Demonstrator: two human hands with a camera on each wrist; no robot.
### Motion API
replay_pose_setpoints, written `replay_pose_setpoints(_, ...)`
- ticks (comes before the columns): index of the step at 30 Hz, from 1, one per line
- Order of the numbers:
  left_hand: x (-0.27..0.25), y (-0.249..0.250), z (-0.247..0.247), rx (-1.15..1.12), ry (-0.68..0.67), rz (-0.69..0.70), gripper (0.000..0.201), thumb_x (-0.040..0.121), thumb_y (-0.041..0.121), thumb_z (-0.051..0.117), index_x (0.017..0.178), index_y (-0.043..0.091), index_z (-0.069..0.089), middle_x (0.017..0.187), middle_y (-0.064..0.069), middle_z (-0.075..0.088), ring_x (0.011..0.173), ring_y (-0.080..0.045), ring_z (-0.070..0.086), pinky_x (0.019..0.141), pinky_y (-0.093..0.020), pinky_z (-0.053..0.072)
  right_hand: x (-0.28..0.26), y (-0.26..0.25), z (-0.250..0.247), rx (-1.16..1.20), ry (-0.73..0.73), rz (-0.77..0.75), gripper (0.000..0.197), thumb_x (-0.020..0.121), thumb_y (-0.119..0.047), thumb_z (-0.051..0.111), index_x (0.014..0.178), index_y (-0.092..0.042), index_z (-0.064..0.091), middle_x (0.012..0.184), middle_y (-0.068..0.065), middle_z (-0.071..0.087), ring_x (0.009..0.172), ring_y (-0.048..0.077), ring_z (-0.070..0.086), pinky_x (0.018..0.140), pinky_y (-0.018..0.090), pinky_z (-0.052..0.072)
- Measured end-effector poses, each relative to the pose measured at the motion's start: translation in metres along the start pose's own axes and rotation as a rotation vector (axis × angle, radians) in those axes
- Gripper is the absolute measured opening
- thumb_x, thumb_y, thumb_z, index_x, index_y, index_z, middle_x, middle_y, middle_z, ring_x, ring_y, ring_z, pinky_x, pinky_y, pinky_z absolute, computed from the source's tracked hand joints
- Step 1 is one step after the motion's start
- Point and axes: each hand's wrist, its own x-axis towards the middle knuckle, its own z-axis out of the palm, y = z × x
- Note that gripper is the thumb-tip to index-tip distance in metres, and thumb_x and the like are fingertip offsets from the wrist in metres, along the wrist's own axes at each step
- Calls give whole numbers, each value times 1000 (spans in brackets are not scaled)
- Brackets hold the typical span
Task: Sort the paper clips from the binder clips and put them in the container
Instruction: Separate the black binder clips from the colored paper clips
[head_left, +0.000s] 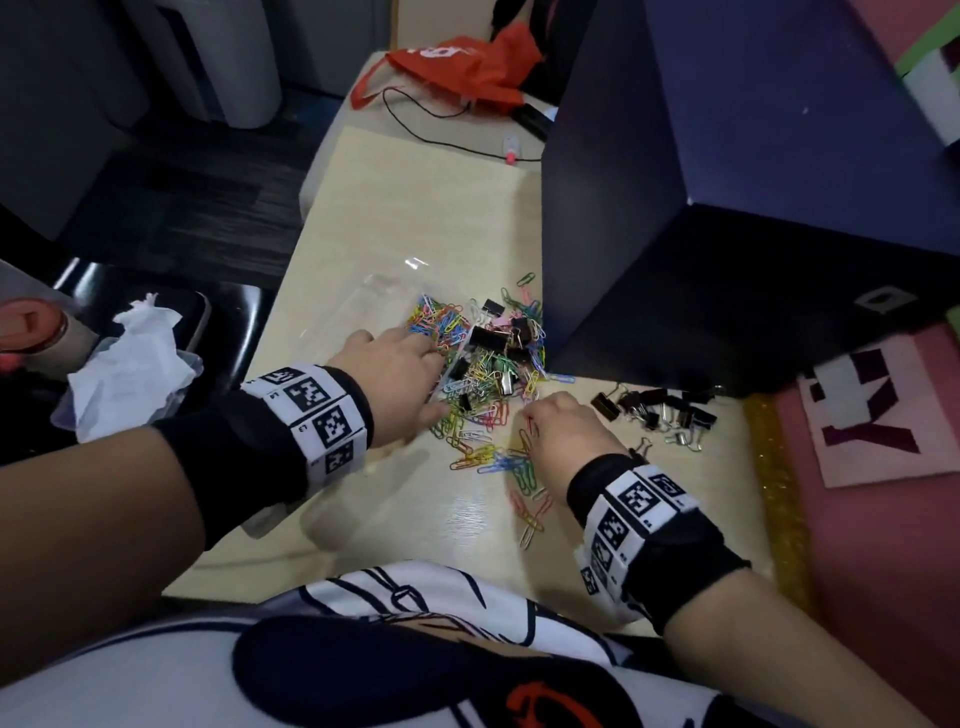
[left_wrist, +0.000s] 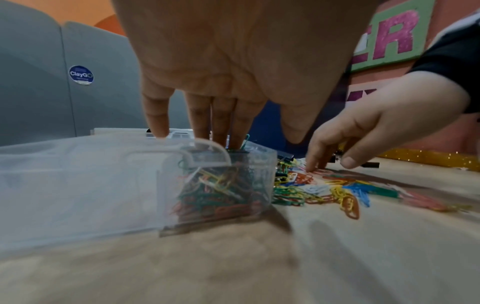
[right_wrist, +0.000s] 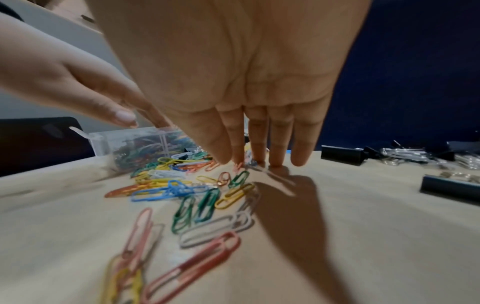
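Observation:
A clear plastic container (head_left: 363, 312) lies on the beige table, and its near compartment (left_wrist: 262, 164) is full of coloured paper clips (head_left: 439, 322). My left hand (head_left: 436, 374) reaches over it with straight fingers (left_wrist: 221, 123) dipping into that compartment. A mixed heap of paper clips and black binder clips (head_left: 498, 369) lies just right of the container. My right hand (head_left: 530, 418) has its straight fingertips (right_wrist: 276, 160) pressed on the table among loose paper clips (right_wrist: 207, 205). A sorted group of binder clips (head_left: 654, 410) sits to its right.
A tall dark blue box (head_left: 727, 208) stands right behind the heap. A red bag (head_left: 467, 62) and a black cable lie at the table's far end. Crumpled tissue (head_left: 130, 364) rests on a black chair at left. A gold glitter strip (head_left: 779, 493) borders the table's right edge.

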Motion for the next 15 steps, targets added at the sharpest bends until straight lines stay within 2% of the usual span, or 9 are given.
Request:
replay_pose_setpoints(3, -4, 7, -4, -11, 67, 8, 49, 91, 53, 41, 127, 20, 49, 131, -1, 44, 120, -24, 43, 95, -42, 38, -4, 2, -2, -46, 3, 57, 41, 90, -11, 40, 130, -17, 48, 130, 8, 41, 120, 28, 45, 98, 38, 43)
replay_pose_setpoints(5, -6, 16, -5, -49, 154, 81, 41, 92, 42, 45, 124, 17, 52, 124, -6, 47, 112, -27, 47, 89, -40, 42, -3, 4, -6, -24, 44, 82, 33, 92, -16, 41, 123, -17, 54, 126, 8, 43, 114, 28, 49, 95, 36, 45)
replay_pose_setpoints(7, -9, 28, -4, -111, 182, 167, 32, 92, 28, 45, 118, 12, 56, 115, -9, 51, 103, -29, 52, 81, -38, 46, 1, 6, -10, 35, 121, 77, 32, 93, -16, 42, 123, -17, 54, 129, 7, 41, 116, 26, 48, 96, 35, 44)
replay_pose_setpoints(10, -11, 47, 4, -84, 28, 188, 29, 94, 19, 41, 120, 13, 52, 114, -7, 52, 100, -26, 55, 75, -33, 45, 7, 8, -9, 103, 116, -37, 46, 96, -16, 40, 141, -20, 37, 149, 3, 27, 134, 23, 34, 109, 34, 32)
replay_pose_setpoints(12, -12, 54, 13, -48, -69, 184, 30, 92, 14, 42, 121, 12, 50, 116, -7, 51, 101, -26, 55, 83, -37, 50, 7, 9, -5, 59, 26, -77, 56, 95, -10, 39, 148, -21, 26, 158, -1, 13, 143, 23, 21, 115, 35, 23)
replay_pose_setpoints(13, -12, 55, 18, -31, -105, 179, 31, 91, 13, 43, 122, 13, 50, 117, -7, 51, 104, -27, 54, 87, -39, 49, 7, 10, -3, 20, -6, -75, 58, 93, -9, 40, 148, -21, 25, 159, -1, 11, 143, 24, 19, 116, 37, 23)
replay_pose_setpoints(15, -11, 56, 26, 5, -134, 195, 33, 90, 16, 46, 123, 14, 50, 122, -6, 49, 109, -26, 50, 92, -41, 49, 3, 12, 1, -53, -6, -52, 54, 92, -10, 42, 145, -18, 31, 153, 4, 22, 138, 27, 26, 110, 39, 31)
